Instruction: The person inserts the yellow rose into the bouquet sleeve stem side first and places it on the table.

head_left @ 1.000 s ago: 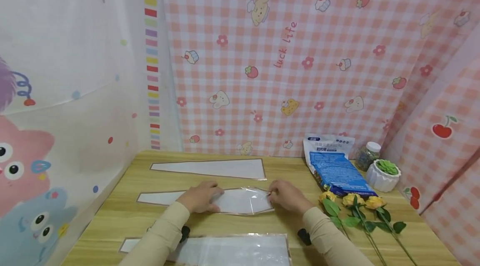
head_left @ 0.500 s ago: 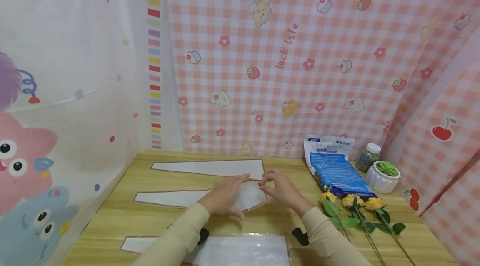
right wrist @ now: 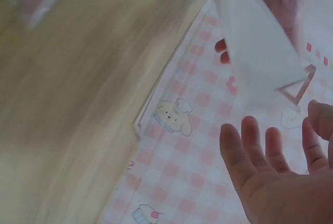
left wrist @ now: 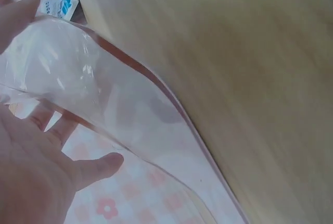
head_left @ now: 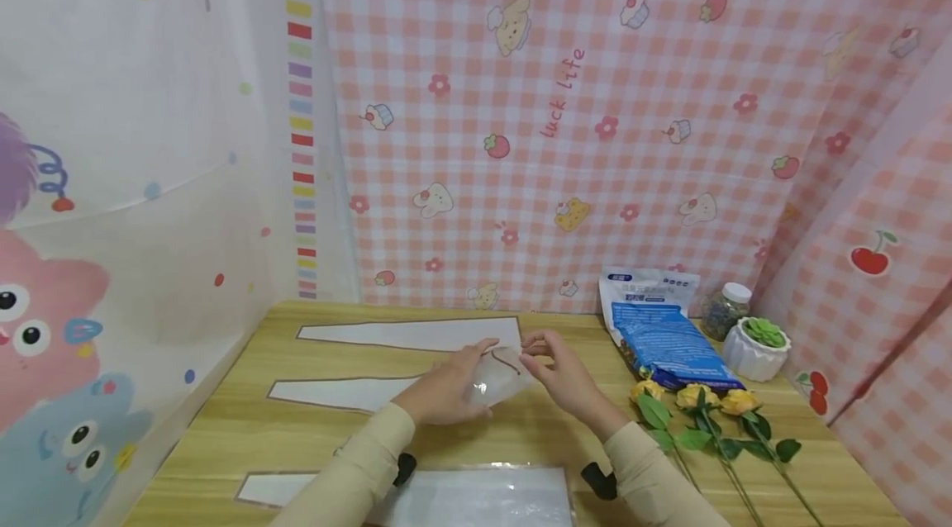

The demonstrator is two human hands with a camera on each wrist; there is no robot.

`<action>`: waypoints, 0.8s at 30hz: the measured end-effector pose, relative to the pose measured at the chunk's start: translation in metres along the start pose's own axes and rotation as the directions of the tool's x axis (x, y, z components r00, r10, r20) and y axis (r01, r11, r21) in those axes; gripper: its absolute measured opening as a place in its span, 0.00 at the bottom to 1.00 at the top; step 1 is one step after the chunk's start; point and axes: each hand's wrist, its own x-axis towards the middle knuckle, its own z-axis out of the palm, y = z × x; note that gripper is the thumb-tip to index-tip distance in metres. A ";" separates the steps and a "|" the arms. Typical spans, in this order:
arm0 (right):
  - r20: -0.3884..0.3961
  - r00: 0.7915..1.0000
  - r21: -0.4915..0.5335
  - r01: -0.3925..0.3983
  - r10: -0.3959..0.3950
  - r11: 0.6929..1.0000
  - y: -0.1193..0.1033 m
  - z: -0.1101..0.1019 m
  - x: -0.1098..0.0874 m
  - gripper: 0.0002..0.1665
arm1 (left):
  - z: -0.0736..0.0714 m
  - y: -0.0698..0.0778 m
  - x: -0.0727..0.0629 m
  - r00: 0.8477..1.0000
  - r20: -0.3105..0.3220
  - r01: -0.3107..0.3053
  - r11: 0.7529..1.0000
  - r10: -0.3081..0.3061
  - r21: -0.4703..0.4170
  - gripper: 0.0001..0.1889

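A tapered white-and-clear flower sleeve (head_left: 502,382) with a brown border lies with its narrow end on the table, its wide end raised and bulging. My left hand (head_left: 449,391) grips it near the wide end; in the right wrist view the left thumb lies on the near face, with fingertips showing past the far edge. In the left wrist view the film (left wrist: 57,67) is puffed and shiny. My right hand (head_left: 561,374) is at the sleeve's mouth with fingers spread and loosely bent; the right wrist view shows nothing between these fingers (right wrist: 239,153).
One similar sleeve (head_left: 446,334) lies flat behind, and more sleeve film (head_left: 483,498) lies in front. On the right are three yellow roses (head_left: 694,396) with long stems, a blue-and-white pouch (head_left: 662,337), a lidded jar (head_left: 725,314) and a white succulent pot (head_left: 754,353).
My left hand has slid right along the sleeve, and its flat wide end has lifted and rounded. My right hand has moved slightly up from the sleeve's edge and loosened its fingers.
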 end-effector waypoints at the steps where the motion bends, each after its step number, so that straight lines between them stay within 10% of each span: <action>1: -0.006 1.000 0.002 -0.003 0.003 1.000 0.002 -0.001 -0.001 0.07 | -0.002 0.000 -0.001 1.000 0.002 0.000 1.000 0.000 -0.016 0.57; 12: 0.297 0.955 0.060 -0.022 0.003 0.998 0.015 -0.008 -0.009 0.27 | -0.009 -0.003 -0.008 0.999 0.033 0.002 0.996 0.000 -0.085 0.56; 17: 0.326 0.943 0.040 0.063 -0.073 0.997 0.019 -0.002 -0.007 0.33 | -0.008 -0.006 -0.009 0.999 0.034 -0.014 0.996 0.017 -0.084 0.56; 24: 0.278 0.948 -0.076 0.182 -0.155 0.980 0.016 0.002 -0.006 0.16 | -0.009 0.001 -0.005 0.989 0.000 -0.148 0.989 0.148 0.012 0.59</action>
